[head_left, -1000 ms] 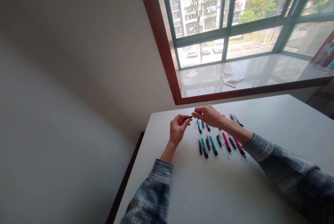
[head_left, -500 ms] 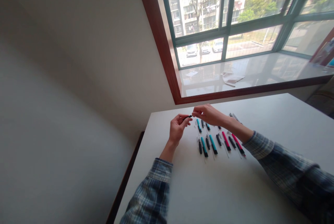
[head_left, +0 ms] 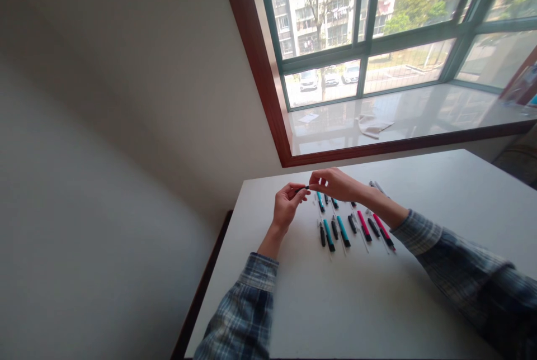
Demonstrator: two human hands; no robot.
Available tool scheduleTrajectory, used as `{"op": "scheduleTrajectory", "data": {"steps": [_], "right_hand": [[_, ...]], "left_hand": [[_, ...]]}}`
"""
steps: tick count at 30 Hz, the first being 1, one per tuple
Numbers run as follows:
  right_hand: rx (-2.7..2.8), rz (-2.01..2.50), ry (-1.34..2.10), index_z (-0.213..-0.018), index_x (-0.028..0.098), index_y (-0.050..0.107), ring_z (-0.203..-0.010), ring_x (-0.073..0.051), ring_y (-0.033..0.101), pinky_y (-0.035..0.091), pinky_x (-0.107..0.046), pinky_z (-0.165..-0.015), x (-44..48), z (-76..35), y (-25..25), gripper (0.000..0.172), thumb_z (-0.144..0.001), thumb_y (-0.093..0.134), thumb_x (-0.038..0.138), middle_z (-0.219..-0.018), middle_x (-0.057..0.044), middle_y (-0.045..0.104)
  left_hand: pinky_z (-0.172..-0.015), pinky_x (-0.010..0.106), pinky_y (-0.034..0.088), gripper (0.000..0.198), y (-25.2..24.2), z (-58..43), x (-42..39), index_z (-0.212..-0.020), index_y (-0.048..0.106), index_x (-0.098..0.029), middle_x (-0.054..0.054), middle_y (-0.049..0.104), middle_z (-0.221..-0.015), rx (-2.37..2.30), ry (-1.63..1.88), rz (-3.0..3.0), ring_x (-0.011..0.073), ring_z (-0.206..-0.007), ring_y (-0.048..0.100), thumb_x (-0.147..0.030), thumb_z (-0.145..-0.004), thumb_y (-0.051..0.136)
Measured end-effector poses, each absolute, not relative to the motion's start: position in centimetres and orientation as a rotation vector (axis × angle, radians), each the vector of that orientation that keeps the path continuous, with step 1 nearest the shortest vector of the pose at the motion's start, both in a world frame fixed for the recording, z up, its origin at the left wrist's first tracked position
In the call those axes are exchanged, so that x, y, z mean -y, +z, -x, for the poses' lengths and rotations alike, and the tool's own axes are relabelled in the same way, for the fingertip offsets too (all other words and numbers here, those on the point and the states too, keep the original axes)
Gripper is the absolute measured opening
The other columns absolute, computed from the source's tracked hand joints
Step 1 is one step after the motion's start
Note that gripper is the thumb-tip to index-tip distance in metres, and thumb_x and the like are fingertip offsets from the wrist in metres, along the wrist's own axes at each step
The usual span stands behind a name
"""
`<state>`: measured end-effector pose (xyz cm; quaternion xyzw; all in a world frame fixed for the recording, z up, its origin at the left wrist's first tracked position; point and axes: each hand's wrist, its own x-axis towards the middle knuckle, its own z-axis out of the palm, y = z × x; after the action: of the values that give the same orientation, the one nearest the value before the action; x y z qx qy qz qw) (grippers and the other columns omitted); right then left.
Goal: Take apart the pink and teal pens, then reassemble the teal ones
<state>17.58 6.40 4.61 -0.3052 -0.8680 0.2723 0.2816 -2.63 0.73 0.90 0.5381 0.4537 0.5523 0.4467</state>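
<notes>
My left hand (head_left: 287, 205) is closed around a black pen part (head_left: 302, 189), held above the far left of the white table (head_left: 335, 304). The fingertips of my right hand (head_left: 331, 182) are pinched at the right end of that part; whatever small piece they grip there is too small to make out. Just right of and below the hands lie pen pieces in rows: teal barrels (head_left: 343, 230), pink barrels (head_left: 364, 226), black grips (head_left: 323, 235) and thin pale refills (head_left: 366, 241). My right hand and forearm hide some of the far row.
Grey-white pens or tubes (head_left: 380, 189) lie behind my right forearm. Beyond the table is a window ledge (head_left: 327, 133) with a crumpled cloth (head_left: 373, 126) and a paper (head_left: 308, 118). A bare wall (head_left: 146, 142) rises on the left.
Almost nothing differs. Both hands hold the same place, still joined at the black pen part, and the view has shifted very slightly.
</notes>
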Motion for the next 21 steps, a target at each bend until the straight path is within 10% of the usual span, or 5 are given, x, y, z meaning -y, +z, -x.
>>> {"op": "scheduleTrajectory", "data": {"steps": [8, 21], "right_hand": [[2.413, 0.86, 0.667, -0.081, 0.017, 0.071, -0.055, -0.012, 0.046, 0.03, -0.027, -0.056, -6.6, -17.4, 4.3, 0.038, -0.104, 0.05, 0.04, -0.063, -0.001, 0.063], [2.338, 0.944, 0.883, -0.073, 0.016, 0.066, -0.058, -0.012, 0.05, 0.035, -0.026, -0.06, -5.9, -16.4, 3.9, 0.043, -0.103, 0.043, 0.037, -0.065, 0.0, 0.063]], "left_hand": [[-0.075, 0.032, 0.053, 0.025, 0.8, 2.6, -0.9, -0.093, 0.074, -0.015, 0.008, 0.078, -0.084, -1.083, 1.388, -1.338, 0.0187, -0.077, 0.071, -0.034, -0.079, 0.083], [-0.081, 0.029, 0.049, 0.028, -0.3, 2.8, -1.1, -0.093, 0.072, -0.019, 0.003, 0.072, -0.085, -0.985, 1.397, -1.111, 0.015, -0.082, 0.065, -0.035, -0.075, 0.086]]}}
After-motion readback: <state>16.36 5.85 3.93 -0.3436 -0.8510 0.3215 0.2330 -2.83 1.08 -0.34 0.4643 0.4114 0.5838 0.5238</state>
